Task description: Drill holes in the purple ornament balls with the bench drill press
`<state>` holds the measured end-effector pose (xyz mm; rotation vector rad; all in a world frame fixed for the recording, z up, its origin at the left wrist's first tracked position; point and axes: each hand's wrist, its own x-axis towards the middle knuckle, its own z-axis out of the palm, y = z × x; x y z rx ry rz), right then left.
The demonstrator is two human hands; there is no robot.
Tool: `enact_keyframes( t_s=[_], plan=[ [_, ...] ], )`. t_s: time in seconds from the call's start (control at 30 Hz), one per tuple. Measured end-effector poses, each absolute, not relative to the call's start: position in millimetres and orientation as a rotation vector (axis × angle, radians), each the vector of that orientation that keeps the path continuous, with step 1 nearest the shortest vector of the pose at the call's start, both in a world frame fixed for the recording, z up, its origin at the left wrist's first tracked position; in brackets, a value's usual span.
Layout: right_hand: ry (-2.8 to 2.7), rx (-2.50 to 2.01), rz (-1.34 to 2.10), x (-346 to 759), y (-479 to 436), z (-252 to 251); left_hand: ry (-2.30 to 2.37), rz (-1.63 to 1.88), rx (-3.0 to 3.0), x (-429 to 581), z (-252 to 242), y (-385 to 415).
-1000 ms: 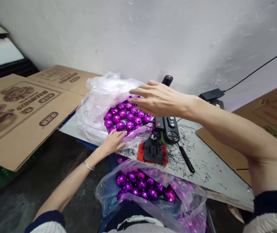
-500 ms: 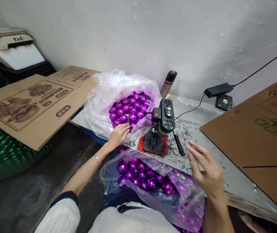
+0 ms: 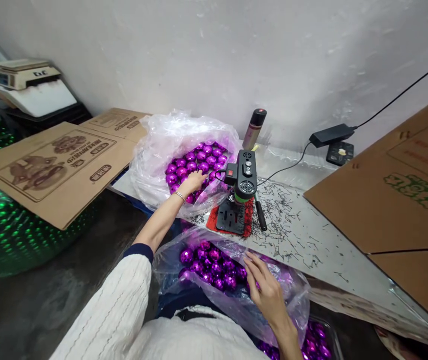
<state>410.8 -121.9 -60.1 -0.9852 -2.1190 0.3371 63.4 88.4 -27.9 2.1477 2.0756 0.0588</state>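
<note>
My left hand (image 3: 193, 181) reaches into an open clear plastic bag (image 3: 142, 160) on the bench, its fingers stretched over shiny purple faceted balls (image 3: 190, 166). No ball shows in its grasp. My right hand (image 3: 264, 287), fingers apart and holding nothing visible, hovers above a second plastic bag (image 3: 289, 305) at my lap, which holds more purple mirrored balls (image 3: 214, 267). Between the bags and just to the right stands a small black press-like machine (image 3: 246, 172) with a slotted base plate (image 3: 231, 217) and a black-gripped lever (image 3: 261, 216).
Many small dark wire-like bits (image 3: 281, 210) litter the bench beside the machine. Behind it stand a spray can (image 3: 254, 129) and a black power adapter (image 3: 332, 135) with its cord. Cardboard lies at left (image 3: 56, 170) and a carton (image 3: 394, 200) stands at right.
My left hand has moved forward and right, deeper over the balls in the upper bag. My right hand has come left from beside the lever to above the lower bag.
</note>
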Motion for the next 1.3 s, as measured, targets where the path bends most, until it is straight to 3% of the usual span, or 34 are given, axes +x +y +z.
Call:
enact_keyframes(
  t_s=[0.13, 0.3, 0.4, 0.53, 0.67, 0.9, 1.1, 1.3],
  plan=[
    [-2.117, -1.015, 0.362, 407.9, -127.3, -69.6, 2.069, 0.119, 2.093, 46.7, -22.0, 89.9],
    [-2.165, -0.999, 0.311, 401.7, -115.6, -70.8, 1.826, 1.164, 1.413, 34.7, -13.0, 56.5],
    [-2.232, -0.922, 0.300, 394.1, -107.6, -73.5, 1.313, 1.459, 0.779, 49.0, -18.3, 13.5],
    [-2.315, -0.842, 0.344, 378.1, -105.5, -74.0, 0.905, 1.464, 0.275, 89.9, -35.2, -37.0],
    [-2.365, -0.836, 0.332, 364.8, -112.6, -72.0, 0.888, 1.451, 0.185, 130.8, -57.7, -50.7],
    [-2.381, -0.909, 0.399, 366.1, -125.1, -78.7, 1.348, 1.543, 0.763, 172.9, -101.2, -18.7],
    [-2.342, -0.992, 0.438, 378.8, -123.1, -86.3, 1.744, 1.256, 1.409, 177.3, -114.2, -14.6],
    [-2.327, -1.022, 0.420, 385.5, -115.9, -87.9, 1.800, 1.109, 1.803, 181.2, -111.9, -10.3]
  ],
)
